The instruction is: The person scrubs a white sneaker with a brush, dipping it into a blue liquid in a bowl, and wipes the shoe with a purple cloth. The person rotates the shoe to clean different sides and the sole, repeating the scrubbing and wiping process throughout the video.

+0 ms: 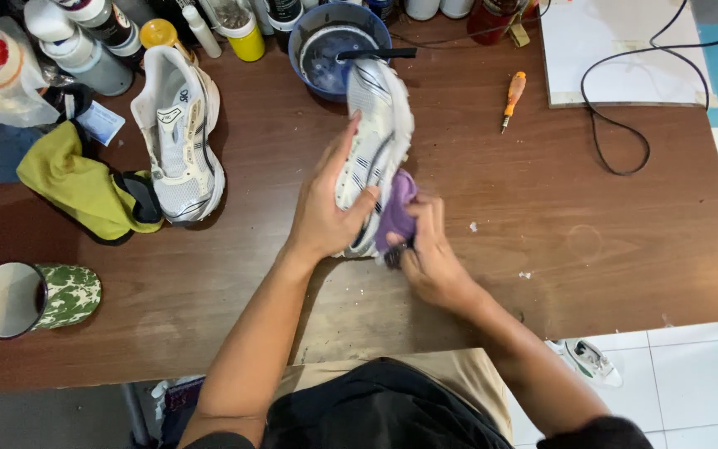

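Wood-brown table (592,249) carries, near its left edge, a camouflage mug (31,298) lying on its side, then a yellow cloth (76,185) and a white shoe (179,133) toward the far-left corner. At the middle, the left hand (326,208) grips a second white shoe (376,137), tipped on its side. Just beside it, the right hand (432,254) pinches a purple cloth (395,208) against that shoe. A blue bowl (336,46) sits at the far edge; an orange screwdriver (512,98) lies right of it.
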